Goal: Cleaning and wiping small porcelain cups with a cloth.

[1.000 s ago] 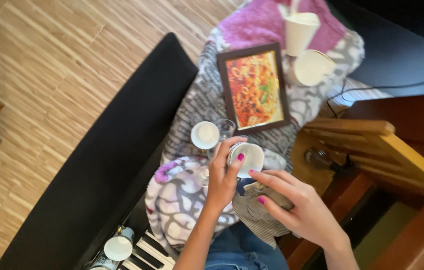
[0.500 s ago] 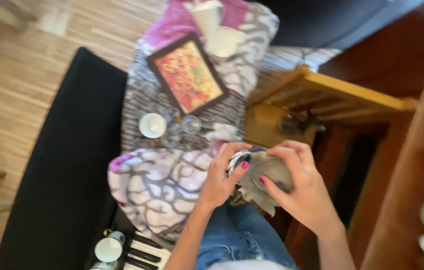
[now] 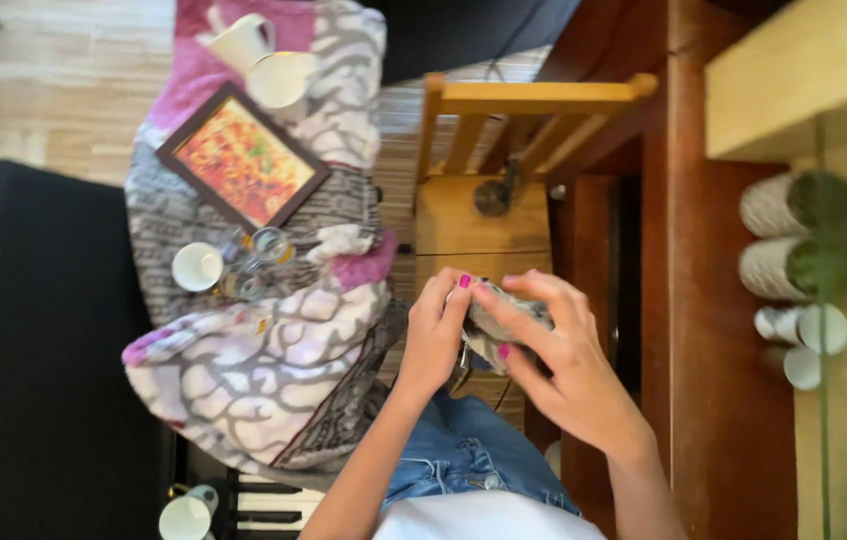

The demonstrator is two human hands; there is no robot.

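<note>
Holding a cloth-wrapped cup (image 3: 503,325) between both your hands.
Left hand (image 3: 435,335) fingers pinch its rim; right hand (image 3: 558,365) fingers curl closed over the grey cloth (image 3: 518,318).

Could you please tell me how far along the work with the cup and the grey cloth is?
In hand: left hand and right hand press a crumpled grey cloth around something hidden. Already set out: a white ceramic jug and a white cup on the patterned grey-and-pink blanket. Possibly left: small clear glasses there.
</note>
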